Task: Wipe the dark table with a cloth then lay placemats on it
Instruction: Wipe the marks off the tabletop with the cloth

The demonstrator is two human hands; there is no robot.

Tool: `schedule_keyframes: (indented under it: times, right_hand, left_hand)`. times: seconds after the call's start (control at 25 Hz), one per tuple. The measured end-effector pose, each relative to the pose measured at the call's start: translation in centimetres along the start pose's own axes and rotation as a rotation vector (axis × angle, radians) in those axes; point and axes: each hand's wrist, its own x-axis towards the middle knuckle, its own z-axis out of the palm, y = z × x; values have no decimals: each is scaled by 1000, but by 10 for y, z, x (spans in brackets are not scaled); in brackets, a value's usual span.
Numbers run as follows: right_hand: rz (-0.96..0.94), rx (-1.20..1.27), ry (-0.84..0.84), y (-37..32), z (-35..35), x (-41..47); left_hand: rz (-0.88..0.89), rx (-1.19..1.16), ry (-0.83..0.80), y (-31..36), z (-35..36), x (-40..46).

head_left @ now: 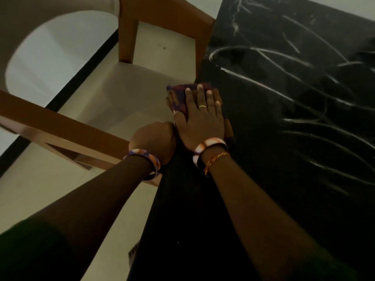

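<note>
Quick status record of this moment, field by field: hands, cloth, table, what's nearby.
right hand: right hand pressed flat on the cloth, its fingers straight
left hand: left hand curled at the table edge, beside the right wrist; what it holds cannot be told
cloth: cloth dark patterned, at the table's left edge
table: dark table with pale streaks
placemats: none in view
nearby: wooden chair left of the table

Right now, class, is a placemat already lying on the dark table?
No: the dark table carries only the cloth pressed flat under the right hand.

left hand (154,138): fingers curled under | right hand (199,116): fingers flat, spread
</note>
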Motion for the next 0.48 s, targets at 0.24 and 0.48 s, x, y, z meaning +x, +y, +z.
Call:
schedule_keyframes:
  times: [0.24,0.48]
  right_hand:
    - [124,-39,-26,-1,-12,72]
    - [134,-47,-9,-19,-3,18]
  left_hand:
    - [-37,32,86,-2,1,-6]
    - [134,188,128,-13,-5,-47]
